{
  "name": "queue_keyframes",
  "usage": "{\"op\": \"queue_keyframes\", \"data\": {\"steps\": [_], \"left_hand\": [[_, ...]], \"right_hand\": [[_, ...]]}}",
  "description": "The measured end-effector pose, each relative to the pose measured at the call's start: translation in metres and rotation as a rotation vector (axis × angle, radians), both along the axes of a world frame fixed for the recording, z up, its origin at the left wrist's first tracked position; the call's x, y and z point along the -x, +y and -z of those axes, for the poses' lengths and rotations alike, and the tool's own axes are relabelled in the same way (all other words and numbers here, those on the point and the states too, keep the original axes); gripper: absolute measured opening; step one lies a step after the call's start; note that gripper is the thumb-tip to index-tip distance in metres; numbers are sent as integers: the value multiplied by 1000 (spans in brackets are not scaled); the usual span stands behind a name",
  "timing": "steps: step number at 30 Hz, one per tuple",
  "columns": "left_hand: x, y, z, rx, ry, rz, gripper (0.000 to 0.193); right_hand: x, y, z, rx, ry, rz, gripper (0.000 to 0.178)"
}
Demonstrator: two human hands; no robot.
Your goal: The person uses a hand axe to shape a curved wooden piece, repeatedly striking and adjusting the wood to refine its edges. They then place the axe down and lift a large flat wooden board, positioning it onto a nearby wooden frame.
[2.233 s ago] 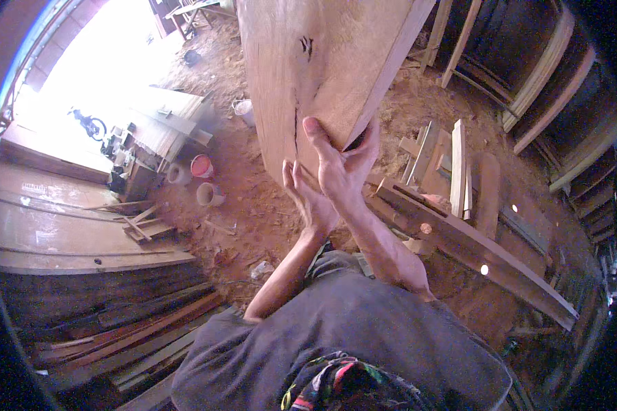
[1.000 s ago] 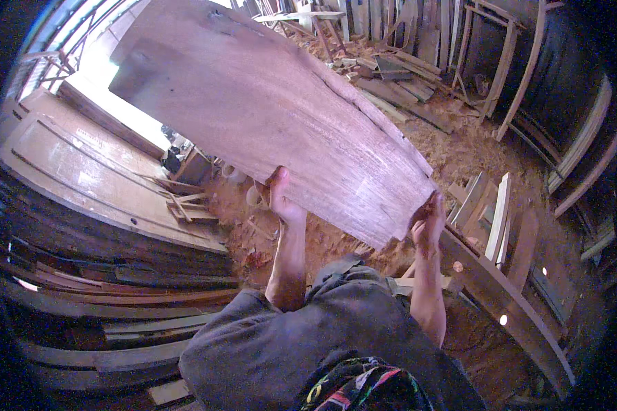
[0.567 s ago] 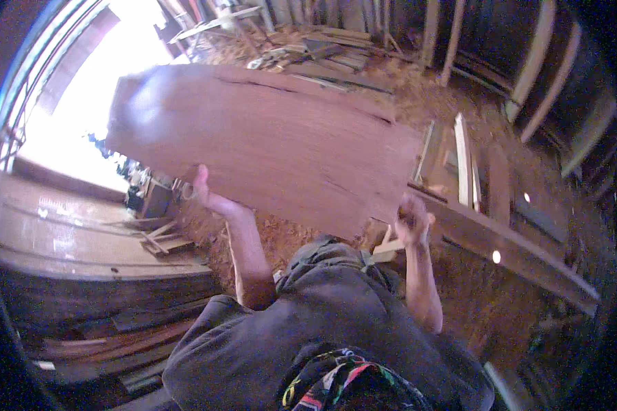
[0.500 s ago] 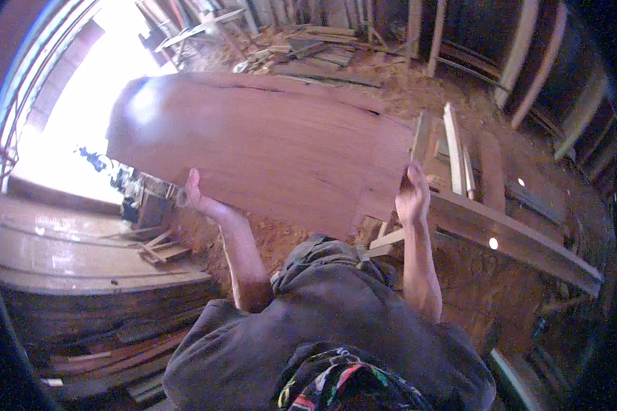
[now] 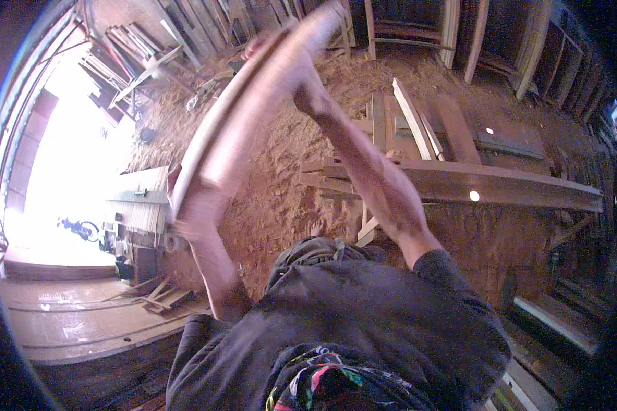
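Observation:
A large reddish-brown wooden panel [image 5: 257, 113], blurred by motion, is tilted steeply so that I see it nearly edge-on. It slants from lower left to upper right in front of me. My left hand [image 5: 197, 209] grips its lower left end, with fingertips showing past the edge. My right hand [image 5: 311, 99] is at its upper right side, the arm stretched far forward. The fingers of that hand are mostly hidden by the panel and smeared.
A long wooden beam [image 5: 514, 185] stands at right, with pale wood strips [image 5: 415, 120] beyond it. Boards lean along the far wall [image 5: 452, 34]. Sawdust covers the ground [image 5: 281, 178]. A sheet-topped stack [image 5: 82, 308] lies at left, with small wood offcuts [image 5: 161, 298] beside it.
The panel has swung from lying broad and nearly flat across my front to a steep, edge-on tilt. My right hand has moved forward and left with it; my left hand has dropped slightly nearer.

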State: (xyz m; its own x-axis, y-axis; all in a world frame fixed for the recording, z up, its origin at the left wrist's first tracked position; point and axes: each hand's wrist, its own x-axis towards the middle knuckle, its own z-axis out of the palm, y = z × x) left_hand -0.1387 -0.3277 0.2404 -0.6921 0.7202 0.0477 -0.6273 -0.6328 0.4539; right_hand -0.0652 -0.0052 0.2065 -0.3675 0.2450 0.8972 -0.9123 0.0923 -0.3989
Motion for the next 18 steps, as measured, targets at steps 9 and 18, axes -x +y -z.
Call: {"op": "queue_keyframes", "data": {"steps": [9,18], "left_hand": [[-6,43,-60,-127,-510,441,57],[20,118,6,65,764,-375,73]], "right_hand": [[-56,-47,-203,-153,-59,435,61],[-117,-29,-277,-304,-155,1074,66]]}}
